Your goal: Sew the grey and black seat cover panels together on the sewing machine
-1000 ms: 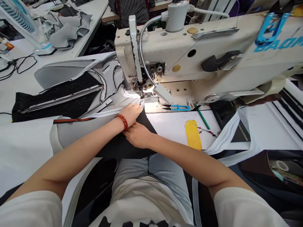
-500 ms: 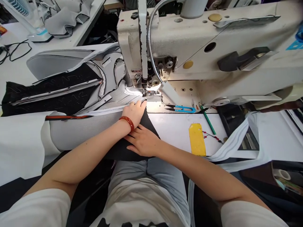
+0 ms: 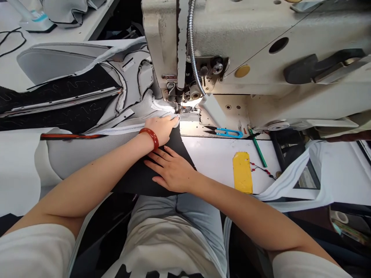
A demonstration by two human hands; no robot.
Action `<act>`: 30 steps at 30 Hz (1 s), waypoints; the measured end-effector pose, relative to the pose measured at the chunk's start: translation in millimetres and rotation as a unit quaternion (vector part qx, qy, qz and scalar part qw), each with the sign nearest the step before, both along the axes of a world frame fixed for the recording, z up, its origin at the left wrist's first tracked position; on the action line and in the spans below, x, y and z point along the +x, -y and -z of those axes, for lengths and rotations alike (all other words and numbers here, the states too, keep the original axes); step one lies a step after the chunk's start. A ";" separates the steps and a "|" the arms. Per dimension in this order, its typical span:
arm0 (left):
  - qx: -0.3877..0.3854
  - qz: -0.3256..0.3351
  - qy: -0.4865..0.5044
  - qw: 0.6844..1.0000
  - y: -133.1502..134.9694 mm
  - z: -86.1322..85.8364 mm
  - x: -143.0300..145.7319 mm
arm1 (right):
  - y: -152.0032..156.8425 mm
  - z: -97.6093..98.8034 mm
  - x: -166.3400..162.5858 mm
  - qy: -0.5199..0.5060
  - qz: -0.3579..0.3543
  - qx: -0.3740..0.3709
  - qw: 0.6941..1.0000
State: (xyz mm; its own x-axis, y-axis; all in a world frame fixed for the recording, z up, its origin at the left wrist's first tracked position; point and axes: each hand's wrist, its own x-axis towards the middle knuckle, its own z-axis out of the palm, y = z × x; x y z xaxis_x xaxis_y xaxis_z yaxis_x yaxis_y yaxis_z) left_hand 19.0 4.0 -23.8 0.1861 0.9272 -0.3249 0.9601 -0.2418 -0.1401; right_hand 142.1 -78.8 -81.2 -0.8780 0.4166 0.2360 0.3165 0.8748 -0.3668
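My left hand (image 3: pixel 162 127), with a red bangle (image 3: pixel 150 136) on the wrist, is curled on the grey mesh fabric (image 3: pixel 95 148) and its white edge strip, fingertips right at the presser foot (image 3: pixel 185 112) of the sewing machine (image 3: pixel 261 58). My right hand (image 3: pixel 171 170) lies flat with fingers spread on the black fabric (image 3: pixel 139 179) near the table's front edge, just below the left wrist. The needle itself is too small to make out.
Blue thread snips (image 3: pixel 227 133), a green pencil (image 3: pixel 256 146) and a yellow tag (image 3: pixel 242 172) lie on the white table (image 3: pixel 214 154) right of the needle. White striped trim (image 3: pixel 292 181) hangs at the right. More grey and black panels (image 3: pixel 66 100) pile up at the left.
The view has moved closer to the machine. My right hand slid back toward me and its fingers spread flat on the black fabric. My left hand stays at the presser foot.
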 end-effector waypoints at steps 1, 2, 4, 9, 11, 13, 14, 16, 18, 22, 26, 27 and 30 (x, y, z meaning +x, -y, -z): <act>0.006 0.001 0.001 1.000 -3.3 -0.7 0.0 | -1.7 0.1 -1.1 0.003 0.002 0.000 1.000; 0.016 0.003 0.000 1.000 -6.2 -1.1 -0.1 | -4.0 0.3 -2.3 0.006 0.004 0.000 1.000; 0.038 0.013 0.002 0.999 -9.4 -1.1 -0.9 | -10.3 0.6 -4.7 0.012 0.008 0.004 1.000; 0.089 0.065 -0.042 0.993 15.6 3.9 -11.1 | -19.9 -2.2 -5.2 0.012 0.011 0.010 1.000; 0.117 0.064 -0.065 0.989 35.4 7.0 -19.7 | -15.5 -3.8 -3.1 0.013 -0.013 0.005 1.000; 0.115 0.062 -0.077 0.988 50.7 9.4 -28.0 | -8.3 -4.5 -1.2 0.018 -0.057 -0.001 0.998; 0.106 0.065 -0.079 0.989 54.6 9.9 -30.9 | -5.0 -4.5 -0.8 0.020 -0.075 -0.004 0.997; 0.085 0.069 -0.081 0.991 54.4 9.2 -32.7 | -1.8 -4.1 -1.1 0.024 -0.082 -0.005 0.996; 0.061 0.064 -0.080 0.993 46.8 6.6 -29.8 | -3.7 -3.4 -2.7 0.020 -0.070 -0.001 0.997; 0.020 0.034 -0.063 0.997 28.9 0.3 -19.3 | -15.8 -1.3 -8.4 0.000 -0.057 0.016 0.998; 0.021 0.011 -0.039 0.999 19.2 -1.4 -10.2 | -27.0 0.5 -21.0 0.017 -0.041 0.014 0.999; 0.022 0.006 -0.039 0.999 17.2 -1.5 -8.0 | -29.2 0.8 -26.0 0.021 -0.033 0.011 0.999; 0.017 -0.001 -0.051 0.999 10.1 -1.9 -0.5 | -35.8 3.6 -44.3 0.024 0.014 -0.008 1.000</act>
